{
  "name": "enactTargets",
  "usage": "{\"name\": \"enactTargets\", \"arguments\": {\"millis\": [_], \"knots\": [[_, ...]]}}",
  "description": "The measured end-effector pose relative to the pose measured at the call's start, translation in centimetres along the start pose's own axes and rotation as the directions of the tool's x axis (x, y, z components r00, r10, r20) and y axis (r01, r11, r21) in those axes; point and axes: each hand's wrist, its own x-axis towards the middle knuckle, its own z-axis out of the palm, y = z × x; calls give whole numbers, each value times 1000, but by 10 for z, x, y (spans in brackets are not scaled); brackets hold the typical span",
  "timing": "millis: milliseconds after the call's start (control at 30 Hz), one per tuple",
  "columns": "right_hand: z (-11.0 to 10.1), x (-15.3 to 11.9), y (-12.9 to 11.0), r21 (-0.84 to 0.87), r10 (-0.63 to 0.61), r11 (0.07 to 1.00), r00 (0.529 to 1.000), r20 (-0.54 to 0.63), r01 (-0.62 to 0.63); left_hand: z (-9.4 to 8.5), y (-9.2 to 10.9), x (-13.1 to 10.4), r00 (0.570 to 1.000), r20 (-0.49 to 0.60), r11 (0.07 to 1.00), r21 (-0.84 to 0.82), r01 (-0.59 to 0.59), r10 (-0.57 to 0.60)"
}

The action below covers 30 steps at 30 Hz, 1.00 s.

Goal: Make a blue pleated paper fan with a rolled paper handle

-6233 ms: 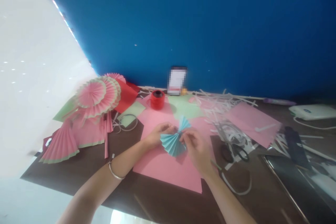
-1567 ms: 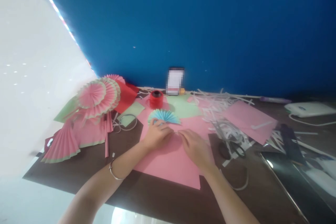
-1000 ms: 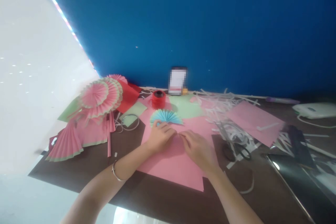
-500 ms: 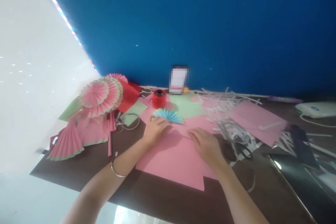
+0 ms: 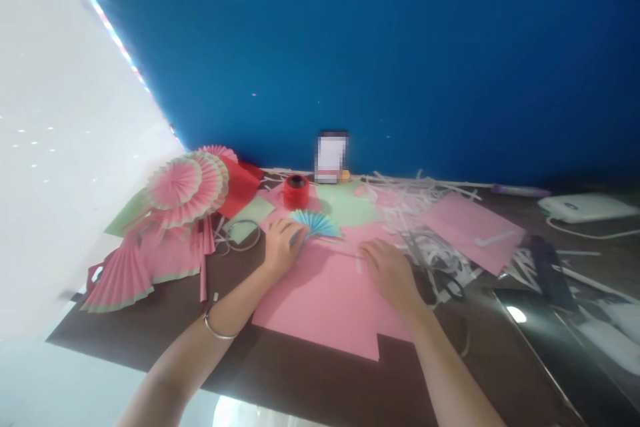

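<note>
A large sheet of pink paper [image 5: 320,307] lies before me, a narrow strip along its far edge looking creased. My left hand [image 5: 285,245] is closed at the sheet's far left corner, fingers bent over the edge. At the far right part of the same sheet, my right hand [image 5: 390,273] rests with curled fingers closed on the paper; the exact grip is blurred. Just beyond my left fingers is a small pleated blue paper fan [image 5: 316,223], spread out. Behind it stands a spool of red ribbon [image 5: 297,193].
Pleated pink and green fans [image 5: 175,190] pile up at the left. Pale green paper [image 5: 355,203] lies behind the sheet. White paper strips [image 5: 420,187], scissors [image 5: 450,287], a pink sheet [image 5: 473,230] and a dark glossy panel [image 5: 545,340] are on the right. A phone [image 5: 331,157] leans against the blue wall.
The view has shifted slightly, so most things sit a little further left. My hands have moved somewhat apart along the far edge of the pink paper.
</note>
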Motion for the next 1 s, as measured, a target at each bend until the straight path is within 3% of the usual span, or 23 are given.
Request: {"name": "enactTargets", "arguments": {"millis": [200,533,1000], "knots": [[6,0,2,-17,97,995,994,59,-96,3,1,-2,996,48,997,30,69,-70],[16,1,0,-48,154,987,988,14,-153,6,0,-5,965,262,989,142,-35,-3],[21,5,-3,-45,174,984,985,-6,-174,11,-1,2,950,311,989,146,-9,-37]]}}
